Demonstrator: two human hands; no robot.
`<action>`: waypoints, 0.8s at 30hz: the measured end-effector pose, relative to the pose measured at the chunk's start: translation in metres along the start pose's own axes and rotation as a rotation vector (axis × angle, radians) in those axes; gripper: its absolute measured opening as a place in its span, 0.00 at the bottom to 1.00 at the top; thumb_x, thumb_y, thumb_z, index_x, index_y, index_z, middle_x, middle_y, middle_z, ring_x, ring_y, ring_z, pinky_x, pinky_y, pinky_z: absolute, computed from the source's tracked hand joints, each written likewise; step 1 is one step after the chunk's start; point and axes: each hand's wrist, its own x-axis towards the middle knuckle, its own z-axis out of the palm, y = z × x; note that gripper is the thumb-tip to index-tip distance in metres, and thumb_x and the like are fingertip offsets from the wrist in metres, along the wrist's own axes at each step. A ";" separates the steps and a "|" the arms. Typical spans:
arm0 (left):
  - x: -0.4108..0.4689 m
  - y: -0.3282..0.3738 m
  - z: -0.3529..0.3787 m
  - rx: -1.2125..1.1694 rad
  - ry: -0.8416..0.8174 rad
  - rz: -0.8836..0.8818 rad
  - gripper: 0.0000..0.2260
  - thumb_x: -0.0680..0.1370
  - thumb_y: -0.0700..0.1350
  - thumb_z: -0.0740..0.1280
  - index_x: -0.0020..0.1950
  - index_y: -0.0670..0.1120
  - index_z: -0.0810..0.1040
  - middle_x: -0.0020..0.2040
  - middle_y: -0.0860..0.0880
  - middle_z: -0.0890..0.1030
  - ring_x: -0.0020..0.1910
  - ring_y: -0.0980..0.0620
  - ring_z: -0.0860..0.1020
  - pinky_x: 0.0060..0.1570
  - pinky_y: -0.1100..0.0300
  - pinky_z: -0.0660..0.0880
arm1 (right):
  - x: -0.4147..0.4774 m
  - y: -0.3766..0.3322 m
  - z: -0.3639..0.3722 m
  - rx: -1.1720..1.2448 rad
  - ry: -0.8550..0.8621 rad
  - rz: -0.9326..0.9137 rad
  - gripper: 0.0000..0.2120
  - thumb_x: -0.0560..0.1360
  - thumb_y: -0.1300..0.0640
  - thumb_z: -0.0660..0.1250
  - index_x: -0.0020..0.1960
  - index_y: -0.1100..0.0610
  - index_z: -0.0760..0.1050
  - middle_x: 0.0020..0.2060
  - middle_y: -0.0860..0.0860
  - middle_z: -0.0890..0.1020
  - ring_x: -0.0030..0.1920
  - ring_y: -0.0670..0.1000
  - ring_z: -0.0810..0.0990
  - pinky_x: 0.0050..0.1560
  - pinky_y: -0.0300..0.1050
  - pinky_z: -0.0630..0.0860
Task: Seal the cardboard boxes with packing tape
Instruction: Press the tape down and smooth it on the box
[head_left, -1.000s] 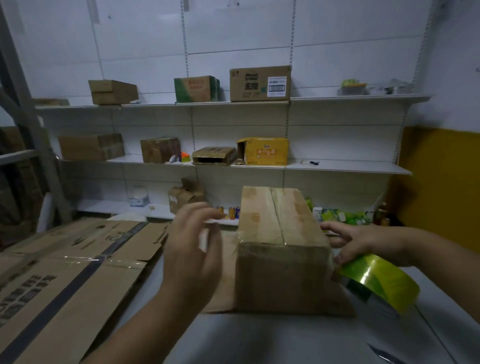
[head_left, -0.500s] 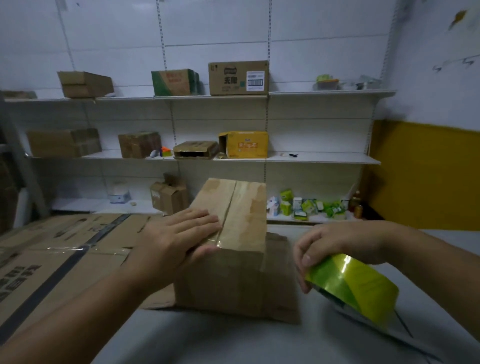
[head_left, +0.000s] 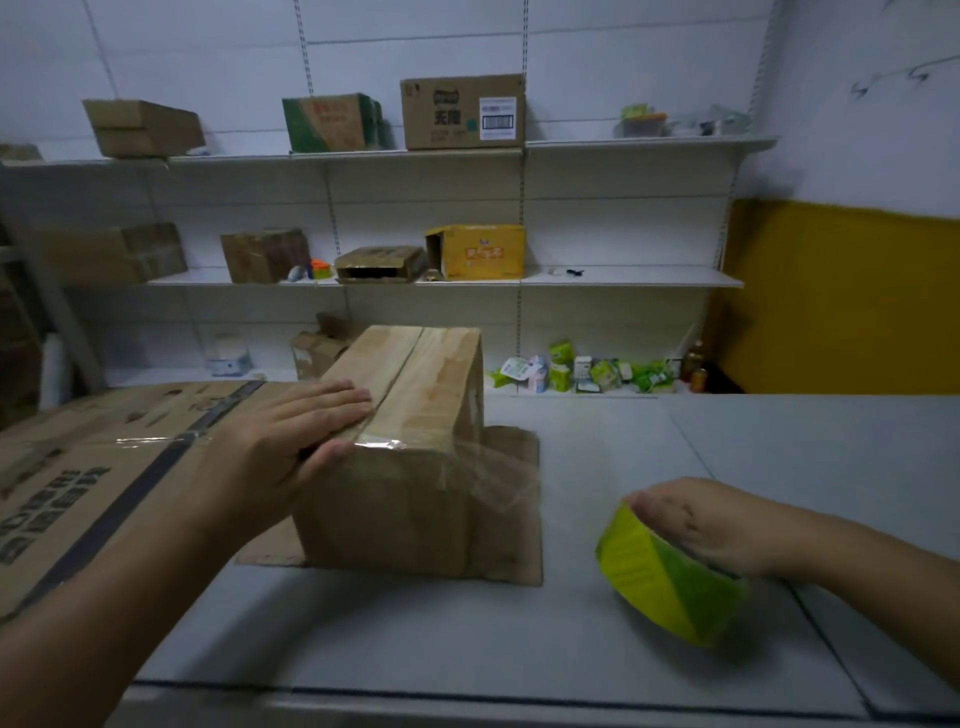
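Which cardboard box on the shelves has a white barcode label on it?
The brown box on the top shelf, just right of the green box; it alone shows a white barcode label.
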 end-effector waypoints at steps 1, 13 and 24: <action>0.006 0.000 -0.003 0.005 -0.024 -0.033 0.18 0.81 0.57 0.54 0.62 0.50 0.73 0.60 0.50 0.77 0.63 0.53 0.74 0.61 0.51 0.72 | -0.003 -0.005 0.002 -0.084 0.026 0.024 0.22 0.77 0.38 0.50 0.34 0.52 0.68 0.30 0.48 0.73 0.32 0.47 0.73 0.36 0.41 0.68; 0.000 0.076 -0.008 -0.008 0.250 -0.336 0.14 0.71 0.52 0.65 0.53 0.49 0.79 0.51 0.52 0.77 0.47 0.53 0.76 0.45 0.59 0.75 | -0.026 0.012 0.013 -0.202 0.528 0.150 0.12 0.77 0.43 0.61 0.39 0.48 0.72 0.37 0.45 0.76 0.41 0.48 0.75 0.39 0.45 0.68; -0.027 0.123 0.055 -0.456 0.480 -0.820 0.25 0.61 0.56 0.73 0.51 0.75 0.66 0.65 0.59 0.64 0.67 0.49 0.66 0.62 0.51 0.68 | -0.008 -0.002 -0.001 -0.037 0.661 -0.021 0.12 0.80 0.54 0.58 0.39 0.48 0.65 0.31 0.48 0.74 0.33 0.53 0.73 0.33 0.49 0.66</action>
